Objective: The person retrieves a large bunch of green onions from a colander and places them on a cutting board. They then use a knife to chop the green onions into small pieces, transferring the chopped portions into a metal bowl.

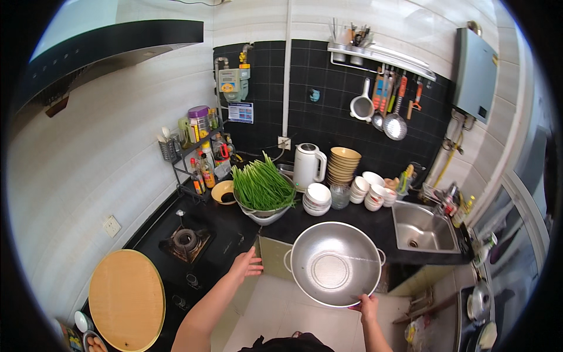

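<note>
A wide silver metal basin (334, 234) with two loop handles is tilted so that its inside shows, over the front edge of the counter. My right hand (367, 308) grips its near rim at the lower right. To the left of the basin, my left hand (245, 265) is in the air with its fingers spread and nothing in them, apart from the basin's left handle. Beyond my left hand, long green chives (264, 185) are heaped in a metal bowl (267, 218) on the counter.
A gas burner (185, 240) and a round wooden board (126, 300) are at the left. Along the back stand a white kettle (307, 167), stacked tan bowls (343, 165) and white bowls (317, 198). The steel sink (423, 226) is at the right. Utensils hang on the wall.
</note>
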Tool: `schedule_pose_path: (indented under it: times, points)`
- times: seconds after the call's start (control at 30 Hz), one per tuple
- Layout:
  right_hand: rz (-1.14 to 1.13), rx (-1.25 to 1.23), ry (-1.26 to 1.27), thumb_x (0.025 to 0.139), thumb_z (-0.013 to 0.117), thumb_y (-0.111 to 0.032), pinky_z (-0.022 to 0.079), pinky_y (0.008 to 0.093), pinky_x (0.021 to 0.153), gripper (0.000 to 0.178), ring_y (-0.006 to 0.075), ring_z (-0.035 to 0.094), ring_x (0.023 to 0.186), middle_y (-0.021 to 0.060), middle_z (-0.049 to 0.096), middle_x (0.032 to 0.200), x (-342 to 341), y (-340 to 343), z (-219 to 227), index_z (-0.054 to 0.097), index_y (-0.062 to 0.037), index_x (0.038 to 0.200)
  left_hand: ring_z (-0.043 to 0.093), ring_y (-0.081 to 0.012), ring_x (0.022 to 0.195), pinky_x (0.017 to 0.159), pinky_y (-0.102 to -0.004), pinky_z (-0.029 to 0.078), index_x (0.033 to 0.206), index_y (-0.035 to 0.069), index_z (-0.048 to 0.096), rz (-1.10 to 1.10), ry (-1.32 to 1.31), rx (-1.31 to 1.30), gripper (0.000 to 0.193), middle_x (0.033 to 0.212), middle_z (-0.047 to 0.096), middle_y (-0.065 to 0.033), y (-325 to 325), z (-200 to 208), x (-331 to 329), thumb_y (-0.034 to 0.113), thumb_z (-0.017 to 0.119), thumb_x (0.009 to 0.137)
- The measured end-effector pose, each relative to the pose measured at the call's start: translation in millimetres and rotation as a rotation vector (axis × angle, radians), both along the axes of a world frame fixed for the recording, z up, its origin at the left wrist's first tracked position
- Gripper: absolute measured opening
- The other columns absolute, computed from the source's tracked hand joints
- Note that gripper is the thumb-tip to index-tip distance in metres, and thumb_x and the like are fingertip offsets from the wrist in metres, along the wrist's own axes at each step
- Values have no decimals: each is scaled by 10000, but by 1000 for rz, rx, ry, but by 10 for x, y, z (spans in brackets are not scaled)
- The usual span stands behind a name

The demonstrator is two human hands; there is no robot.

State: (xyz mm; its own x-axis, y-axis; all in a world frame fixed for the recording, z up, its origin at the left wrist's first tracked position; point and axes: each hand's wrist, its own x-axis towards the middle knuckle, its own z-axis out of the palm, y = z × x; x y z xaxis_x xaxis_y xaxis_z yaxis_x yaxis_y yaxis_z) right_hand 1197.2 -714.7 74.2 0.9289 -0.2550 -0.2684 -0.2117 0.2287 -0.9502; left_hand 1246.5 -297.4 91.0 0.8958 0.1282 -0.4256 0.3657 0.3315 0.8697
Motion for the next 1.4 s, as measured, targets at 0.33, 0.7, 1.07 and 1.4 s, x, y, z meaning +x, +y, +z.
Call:
schedule_pose_path:
  times: [0.33, 0.7, 1.07, 1.4]
  points:
    - [-32, -30, -77, 729, 495, -54, 582, 420, 480, 216, 252, 629, 599, 135, 600, 790, 1475, -53, 111, 525, 59, 909, 535, -431, 1064, 786, -461, 531, 1426, 36, 122, 199, 87, -127, 781, 1378, 295, -281, 414, -443, 2003, 441, 518, 889]
    - [-88, -92, -32, 735, 503, -82, 584, 376, 488, 284, 245, 631, 616, 135, 592, 820, 2019, 117, 358, 506, 93, 959, 582, -428, 919, 787, -514, 551, 932, -27, 396, 502, -41, -463, 159, 1031, 517, -283, 464, -719, 2702, 56, 450, 807]
    - [59, -43, -143, 749, 519, -99, 568, 341, 485, 260, 201, 628, 604, 90, 600, 805, 2866, 611, 661, 534, 44, 965, 619, -407, 854, 761, -524, 533, 708, 16, 445, 518, -136, -406, 104, 895, 593, -212, 844, 97, 2199, 75, 464, 791]
    - [394, 18, -157, 786, 525, -95, 575, 340, 485, 242, 237, 630, 584, 138, 596, 786, 3653, 1705, 1038, 514, 81, 952, 633, -296, 727, 616, -490, 575, 865, -13, 500, 836, -284, -67, 132, 796, 583, -128, 1316, 1129, 1065, 59, 487, 755]
